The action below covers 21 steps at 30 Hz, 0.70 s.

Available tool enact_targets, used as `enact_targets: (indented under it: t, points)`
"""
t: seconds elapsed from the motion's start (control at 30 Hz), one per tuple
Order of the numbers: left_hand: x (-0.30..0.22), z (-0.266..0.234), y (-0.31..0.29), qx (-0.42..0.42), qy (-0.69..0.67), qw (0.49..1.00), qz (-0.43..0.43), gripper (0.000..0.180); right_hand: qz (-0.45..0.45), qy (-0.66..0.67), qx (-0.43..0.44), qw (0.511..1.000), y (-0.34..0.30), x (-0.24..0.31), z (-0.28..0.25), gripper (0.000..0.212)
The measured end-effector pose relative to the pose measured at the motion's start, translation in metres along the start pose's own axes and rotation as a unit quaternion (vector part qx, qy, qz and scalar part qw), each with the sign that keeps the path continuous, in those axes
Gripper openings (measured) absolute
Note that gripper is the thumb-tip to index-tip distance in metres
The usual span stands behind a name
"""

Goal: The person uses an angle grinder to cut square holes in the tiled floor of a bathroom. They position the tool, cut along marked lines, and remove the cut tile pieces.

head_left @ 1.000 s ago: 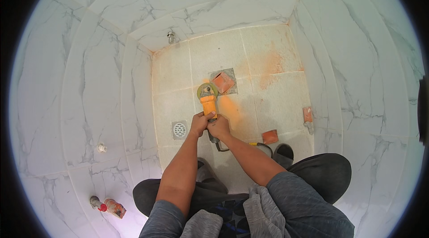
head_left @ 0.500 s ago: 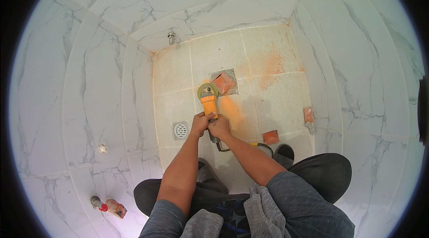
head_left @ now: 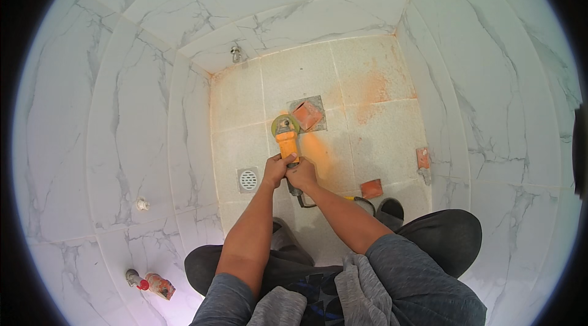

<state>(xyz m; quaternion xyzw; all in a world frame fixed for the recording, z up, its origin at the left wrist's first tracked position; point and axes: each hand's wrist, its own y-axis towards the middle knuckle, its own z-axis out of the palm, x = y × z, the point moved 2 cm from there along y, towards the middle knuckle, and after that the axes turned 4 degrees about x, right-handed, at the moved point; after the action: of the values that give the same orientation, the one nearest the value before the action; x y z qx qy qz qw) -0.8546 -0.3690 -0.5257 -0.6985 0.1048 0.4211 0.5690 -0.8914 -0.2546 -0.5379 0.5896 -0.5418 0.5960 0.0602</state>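
Both of my hands are wrapped round the body of a yellow angle grinder (head_left: 286, 143), which points away from me over the tiled floor. My left hand (head_left: 275, 168) grips it on the left side and my right hand (head_left: 302, 174) closes on it from the right. The grinder's round disc (head_left: 284, 124) is at the left edge of a reddish-brown piece (head_left: 307, 116) that lies on a square grey recess (head_left: 323, 122) in the floor. From what I see, I cannot tell whether disc and piece touch. Orange dust (head_left: 316, 149) spreads on the floor beside the grinder.
A round white drain grate (head_left: 248, 180) sits left of my hands. Another reddish piece (head_left: 371, 189) and the yellow-black cord (head_left: 352, 198) lie near my right foot. A tap (head_left: 236, 53) juts from the far wall. A bottle (head_left: 160, 287) stands at lower left. Marble-patterned walls (head_left: 257, 26) enclose the floor.
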Motion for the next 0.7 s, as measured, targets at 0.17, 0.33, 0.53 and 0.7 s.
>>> enact_targets:
  t: [0.17, 0.33, 0.53, 0.7]
  points:
    - [0.001, -0.001, 0.003, 0.000, 0.007, 1.000, -0.010, 0.037, -0.002, 0.008, 0.007, 1.000, 0.003, -0.001, 0.001, 0.048]
    - [-0.001, -0.001, 0.002, -0.001, 0.016, 1.000, -0.002, 0.037, -0.003, 0.010, 0.007, 1.000, 0.003, -0.002, 0.001, 0.047]
    - [-0.003, 0.003, 0.002, 0.006, 0.017, 1.000, 0.005, 0.038, 0.000, 0.028, -0.001, 1.000, 0.003, -0.002, 0.000, 0.047]
    - [0.003, 0.007, 0.001, -0.005, 0.001, 1.000, -0.007, 0.037, -0.016, -0.014, -0.009, 1.000, -0.001, 0.001, -0.011, 0.047]
